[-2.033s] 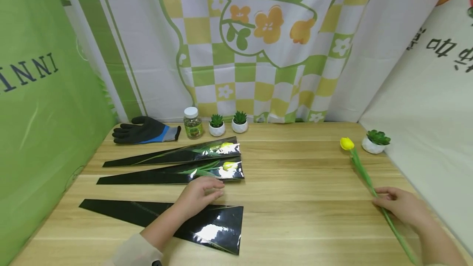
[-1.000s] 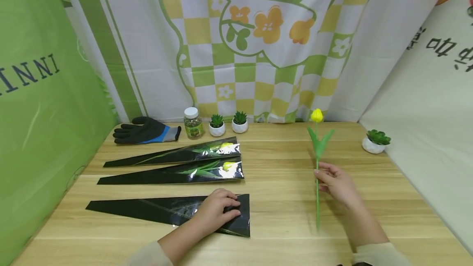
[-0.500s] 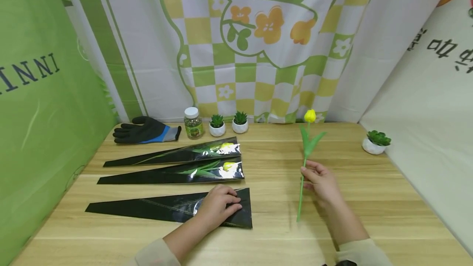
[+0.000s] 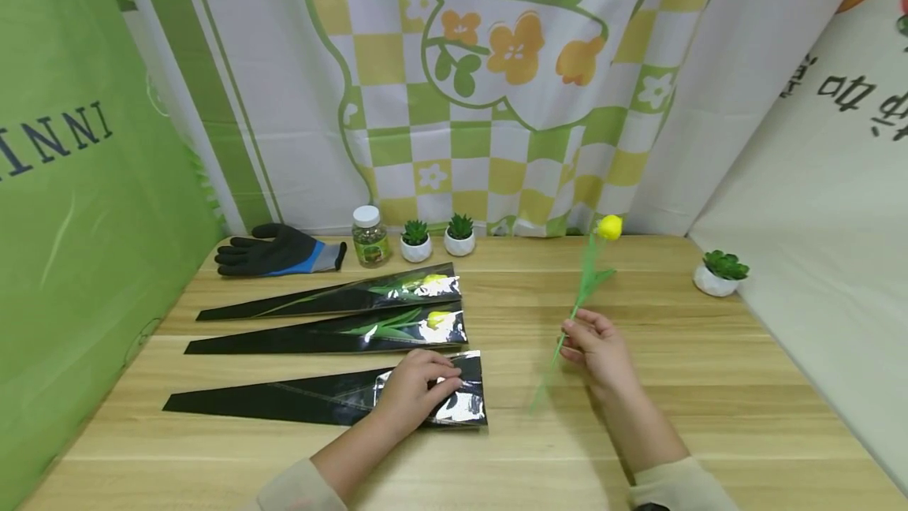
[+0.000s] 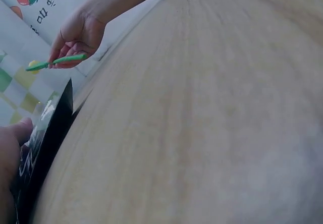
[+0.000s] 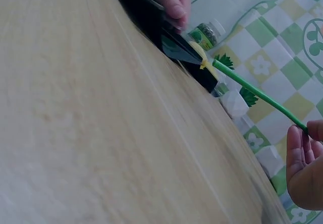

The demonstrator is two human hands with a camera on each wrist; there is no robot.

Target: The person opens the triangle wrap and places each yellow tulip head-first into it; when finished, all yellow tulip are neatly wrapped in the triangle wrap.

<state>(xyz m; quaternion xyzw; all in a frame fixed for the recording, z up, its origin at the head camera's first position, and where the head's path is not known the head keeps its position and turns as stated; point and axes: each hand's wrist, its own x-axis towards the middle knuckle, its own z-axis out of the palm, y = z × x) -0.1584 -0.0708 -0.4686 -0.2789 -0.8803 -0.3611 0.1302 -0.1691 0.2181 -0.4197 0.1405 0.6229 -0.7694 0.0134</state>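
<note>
Tulip (image 4: 591, 274) in my right hand (image 4: 600, 351), pinched by its green stem with the yellow head tilted up and away toward the curtain and the cut end slanting down toward the surface (image 4: 638, 424); my grip there is narrow, fingers curled round the stem, the flower held clear of the wood; my left hand (image 4: 414, 390) rests on the wide mouth of the empty black sleeve (image 4: 305, 400), fingers curled over its shiny edge and pinching it where it lies flat, nearest to me; two filled sleeves (image 4: 340, 314) lie side by side just behind it, each with a yellow tulip inside, so I judge two flowers as done and this one as not yet in; stem and sleeve mouth are near but apart; a black glove (image 4: 277, 251), a small jar (image 4: 370, 236) and little potted plants (image 4: 437, 240) stand along the back edge.
</note>
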